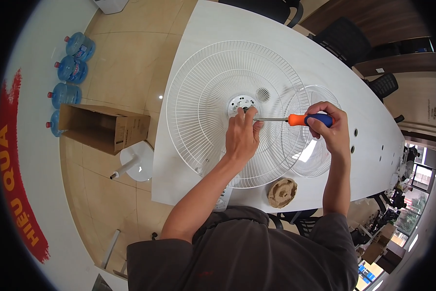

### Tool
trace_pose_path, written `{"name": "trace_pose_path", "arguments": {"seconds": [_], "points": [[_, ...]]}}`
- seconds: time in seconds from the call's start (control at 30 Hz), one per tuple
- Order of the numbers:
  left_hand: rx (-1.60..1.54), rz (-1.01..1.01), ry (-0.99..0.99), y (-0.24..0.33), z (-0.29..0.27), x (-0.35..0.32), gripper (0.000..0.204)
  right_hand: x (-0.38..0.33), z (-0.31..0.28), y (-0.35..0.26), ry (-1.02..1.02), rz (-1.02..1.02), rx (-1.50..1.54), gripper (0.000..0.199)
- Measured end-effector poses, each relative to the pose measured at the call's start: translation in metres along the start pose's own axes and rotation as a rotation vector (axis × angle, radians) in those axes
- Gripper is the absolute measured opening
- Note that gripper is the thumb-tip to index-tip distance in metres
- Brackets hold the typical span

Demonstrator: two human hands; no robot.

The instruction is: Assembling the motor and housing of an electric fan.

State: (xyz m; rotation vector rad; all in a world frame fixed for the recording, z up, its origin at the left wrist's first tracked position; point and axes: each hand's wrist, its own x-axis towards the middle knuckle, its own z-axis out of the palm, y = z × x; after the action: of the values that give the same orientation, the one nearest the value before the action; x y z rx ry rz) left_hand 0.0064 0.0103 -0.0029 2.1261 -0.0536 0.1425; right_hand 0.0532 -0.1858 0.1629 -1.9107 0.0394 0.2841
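A large white wire fan grille [203, 140] lies on the white table, with a round hub plate [236, 101] at its middle. My left hand [242, 133] reaches over the grille, its fingers closed in a pinch at the hub; whatever small part sits there is mostly hidden. My right hand [330, 127] grips a screwdriver [295, 119] by its orange and blue handle. The screwdriver's shaft lies level and points left, its tip close to my left fingertips. Under the right edge of the grille, a clear round fan part [320, 165] rests on the table.
A brown moulded paper piece [282, 192] lies at the near edge of the white table [368, 179]. On the floor to the left stand an open cardboard box [89, 128], a white fan base with a pole [139, 162] and several blue water bottles [72, 69]. Black chairs [341, 41] line the far side.
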Motion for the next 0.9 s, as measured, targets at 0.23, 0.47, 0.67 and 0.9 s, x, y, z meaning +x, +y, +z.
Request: {"name": "trace_pose_path", "arguments": {"seconds": [0.23,0.47,0.67,0.9], "points": [[0.081,0.045,0.068,-0.002,0.005,0.002,0.024,-0.004,-0.009,0.016,0.069,0.053,0.055,0.015],[0.164,0.071,0.029,0.004,0.005,0.002,0.025,-0.002,-0.016,0.078,0.535,-0.017,0.271,0.023],[0.203,0.09,0.02,0.004,0.006,-0.001,0.025,-0.017,-0.014,0.145,0.794,-0.006,0.617,0.028],[0.23,0.106,0.006,0.004,0.007,-0.002,0.026,-0.029,0.029,0.174,0.813,-0.116,0.266,0.026]]}}
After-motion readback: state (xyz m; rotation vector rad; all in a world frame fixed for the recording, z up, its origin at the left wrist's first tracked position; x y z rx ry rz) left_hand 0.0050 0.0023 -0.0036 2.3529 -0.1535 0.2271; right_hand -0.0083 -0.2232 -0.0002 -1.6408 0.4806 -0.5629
